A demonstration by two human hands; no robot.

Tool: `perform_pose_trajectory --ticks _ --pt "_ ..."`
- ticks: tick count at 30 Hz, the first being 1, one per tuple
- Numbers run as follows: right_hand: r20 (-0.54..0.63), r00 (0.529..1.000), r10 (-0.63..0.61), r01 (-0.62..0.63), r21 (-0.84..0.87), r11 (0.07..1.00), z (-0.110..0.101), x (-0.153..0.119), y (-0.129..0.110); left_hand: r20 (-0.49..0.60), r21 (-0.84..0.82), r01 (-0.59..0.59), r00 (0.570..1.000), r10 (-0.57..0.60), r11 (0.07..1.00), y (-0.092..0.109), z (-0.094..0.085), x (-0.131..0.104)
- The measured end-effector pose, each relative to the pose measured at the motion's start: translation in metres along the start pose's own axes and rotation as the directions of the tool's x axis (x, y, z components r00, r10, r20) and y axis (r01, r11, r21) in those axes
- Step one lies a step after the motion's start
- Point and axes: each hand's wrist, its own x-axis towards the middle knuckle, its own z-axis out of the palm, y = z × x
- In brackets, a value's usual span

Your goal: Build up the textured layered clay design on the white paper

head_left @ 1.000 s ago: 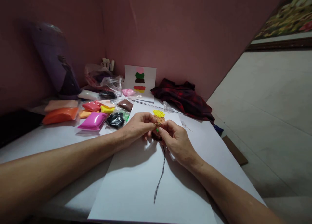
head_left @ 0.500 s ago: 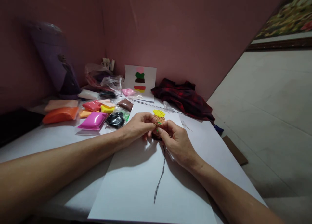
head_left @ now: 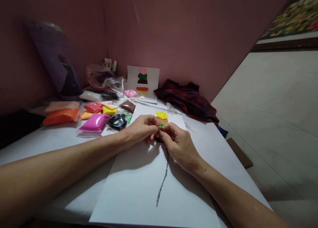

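Over a white sheet of paper [head_left: 139, 191], my left hand [head_left: 140, 130] and my right hand [head_left: 182, 145] meet with fingertips pinched together. Whatever is between them is tiny and mostly hidden by the fingers. Just beyond the fingertips lies a picture built of small coloured strips: a yellow spiky top [head_left: 162, 114], an orange-brown band [head_left: 162, 120] and a bit of green [head_left: 162, 124]. A dark brown part [head_left: 158, 140] shows under my hands. From there a dark wavy line [head_left: 162, 181] runs down the paper towards me.
Plastic packets of coloured clay, such as magenta [head_left: 94, 122], orange [head_left: 61, 116] and black [head_left: 118, 121], lie at the left. A card with coloured bands [head_left: 154, 79] leans on the wall. Dark red checked cloth [head_left: 188, 99] sits behind; a purple container [head_left: 56, 59] stands back left.
Both hands stay in nearly the same place, still pinching. A green speck seen between the fingertips before is now out of sight; the fingers have shifted slightly.
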Motion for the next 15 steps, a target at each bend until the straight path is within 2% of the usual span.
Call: perform_pose_trajectory --ticks 15 --pt "0.023 0.998 -0.059 0.061 -0.121 0.991 -0.0028 -0.0015 -0.0050 0.012 0.025 0.023 1.000 -0.023 0.999 0.0026 0.0013 0.0004"
